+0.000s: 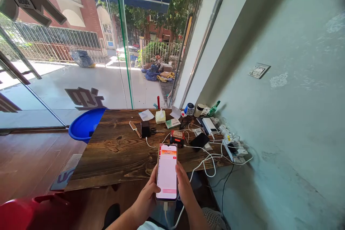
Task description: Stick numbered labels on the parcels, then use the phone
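Both hands sit at six o'clock in the view. The left hand (145,197) and right hand (185,187) clasp a phone (167,172) between them, thumbs pressed along its edges and the other fingers curled out of sight behind it. The phone is held just short of the table (118,151), lit, with a white cable (165,212) plugged into its lower end. A page is open; neither thumb touches the screen. A power strip (233,149) lies at two o'clock from the phone, and a blue basin (86,124) at ten.
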Motion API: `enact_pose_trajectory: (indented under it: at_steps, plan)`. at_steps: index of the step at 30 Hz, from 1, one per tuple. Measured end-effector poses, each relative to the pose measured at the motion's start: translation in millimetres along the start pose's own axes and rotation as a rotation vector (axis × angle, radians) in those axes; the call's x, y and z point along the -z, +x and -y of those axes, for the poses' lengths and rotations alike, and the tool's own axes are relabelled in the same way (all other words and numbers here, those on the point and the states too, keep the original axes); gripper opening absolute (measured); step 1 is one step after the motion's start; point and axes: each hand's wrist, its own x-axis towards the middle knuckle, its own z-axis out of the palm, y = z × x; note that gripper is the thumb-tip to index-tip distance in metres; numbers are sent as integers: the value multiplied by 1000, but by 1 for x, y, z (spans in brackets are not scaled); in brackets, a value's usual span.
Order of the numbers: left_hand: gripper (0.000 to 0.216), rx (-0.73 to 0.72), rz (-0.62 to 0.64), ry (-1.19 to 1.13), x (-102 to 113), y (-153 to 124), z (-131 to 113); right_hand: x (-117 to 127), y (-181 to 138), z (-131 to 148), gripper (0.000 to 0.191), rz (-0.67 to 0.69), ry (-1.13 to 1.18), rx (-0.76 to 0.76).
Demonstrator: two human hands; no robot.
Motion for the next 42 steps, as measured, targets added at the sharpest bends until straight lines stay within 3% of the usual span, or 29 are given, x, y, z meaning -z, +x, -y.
enact_pose_trajectory:
  at_steps: [6, 10, 20, 24, 31, 36, 42]
  plan:
    - [106, 42, -77, 102, -11, -5, -5, 4, -12, -1, 40, 115, 137, -48]
    - [110, 71, -91, 142, -16, -7, -5, 3, -18, 5, 46, 151, 141, -85]
    - [108, 76, -129, 138, -21, -10, -8, 2, -19, 1, 44, 95, 12, -72]
    - [97, 31, -180, 152, -23, -9, -6, -3, -20, 1, 41, 70, -65, -14]
    - [86, -26, -256, 239, -16, -7, -2, 1, -23, 4, 57, 229, 56, -34]
    - [107, 13, -155, 203, -15, -10, -3, 0, -17, 7, 46, 130, 124, -93]
    - [105, 33, -111, 201, -13, -7, 0, -6, 5, 7, 40, -119, 103, -77]
